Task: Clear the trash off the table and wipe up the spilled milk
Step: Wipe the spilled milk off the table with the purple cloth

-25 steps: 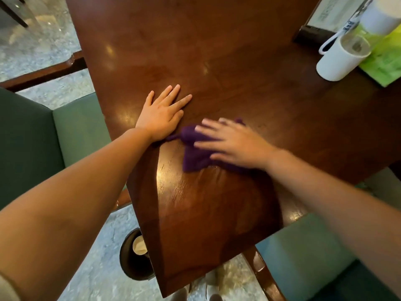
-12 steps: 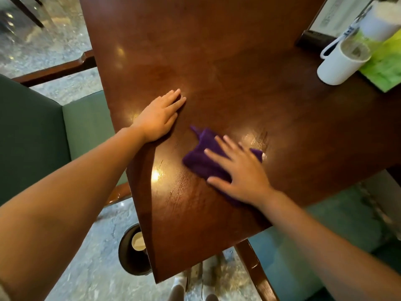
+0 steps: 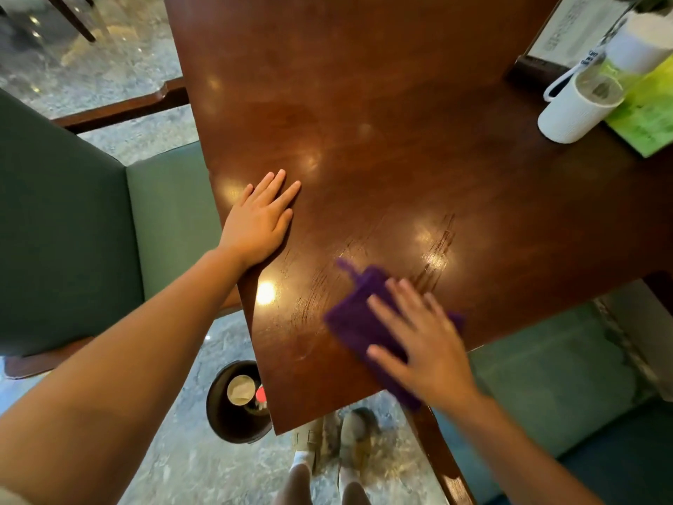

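A purple cloth (image 3: 358,320) lies on the dark wooden table (image 3: 382,147) near its front edge. My right hand (image 3: 418,340) presses flat on the cloth with fingers spread, blurred by motion. Flat on the table's left edge rests my left hand (image 3: 260,222), fingers apart, holding nothing. Wet streaks (image 3: 433,255) gleam on the wood just beyond the cloth. On the floor under the table's front corner stands a black bin (image 3: 236,402) with a paper cup and other trash inside.
A white bottle with a strap (image 3: 575,107) lies at the table's far right beside green paper (image 3: 652,118) and a menu stand (image 3: 568,34). Green upholstered seats (image 3: 109,220) flank the table on both sides. My feet (image 3: 338,442) show below the table's front edge.
My right hand has swept the purple cloth from beside the left hand toward the table's front right edge. The left hand has stayed flat on the table.
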{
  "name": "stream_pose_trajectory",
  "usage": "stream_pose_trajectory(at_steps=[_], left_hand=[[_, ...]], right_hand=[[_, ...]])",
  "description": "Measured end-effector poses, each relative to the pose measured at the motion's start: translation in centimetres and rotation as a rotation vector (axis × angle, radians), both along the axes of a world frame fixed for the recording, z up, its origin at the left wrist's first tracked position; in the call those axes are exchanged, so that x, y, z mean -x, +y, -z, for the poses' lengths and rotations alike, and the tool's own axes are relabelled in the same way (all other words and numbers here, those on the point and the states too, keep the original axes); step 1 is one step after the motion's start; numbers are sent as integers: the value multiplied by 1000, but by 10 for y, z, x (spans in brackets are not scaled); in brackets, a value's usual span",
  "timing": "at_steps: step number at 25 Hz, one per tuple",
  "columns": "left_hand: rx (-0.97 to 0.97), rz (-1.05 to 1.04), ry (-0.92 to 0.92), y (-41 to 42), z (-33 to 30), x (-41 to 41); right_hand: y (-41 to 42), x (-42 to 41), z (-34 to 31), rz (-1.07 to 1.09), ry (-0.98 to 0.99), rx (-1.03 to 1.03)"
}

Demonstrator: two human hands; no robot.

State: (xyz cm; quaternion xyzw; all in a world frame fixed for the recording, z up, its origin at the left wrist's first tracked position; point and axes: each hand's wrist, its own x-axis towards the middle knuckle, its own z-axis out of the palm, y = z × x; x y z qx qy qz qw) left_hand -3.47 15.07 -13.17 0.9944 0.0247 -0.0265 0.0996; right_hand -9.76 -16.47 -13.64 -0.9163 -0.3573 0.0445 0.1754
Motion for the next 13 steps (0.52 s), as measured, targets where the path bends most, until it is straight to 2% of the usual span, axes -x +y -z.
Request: stream_pose_trajectory(at_steps=[3,6,9,13], left_hand=[[7,-1,-29,2,3,0],[14,-4,-39,1,4,-1],[45,14,-27,3,3,-2],[110,115,14,19,-2,-7]], right_hand=[[-5,-67,-3,377,-25,101],[1,-127,-7,460,-4,158],[35,-122,-4,326,-52,143],[102,-61,-6,-63,-50,47]])
